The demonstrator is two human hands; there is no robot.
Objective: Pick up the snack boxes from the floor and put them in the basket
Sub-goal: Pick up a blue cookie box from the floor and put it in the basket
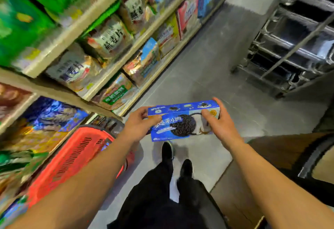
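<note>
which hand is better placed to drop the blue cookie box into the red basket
Probably left. Both hands grip the blue cookie box, but the left hand holds the end nearer the red basket, which sits on that side. The right hand would have to cross over.
</note>
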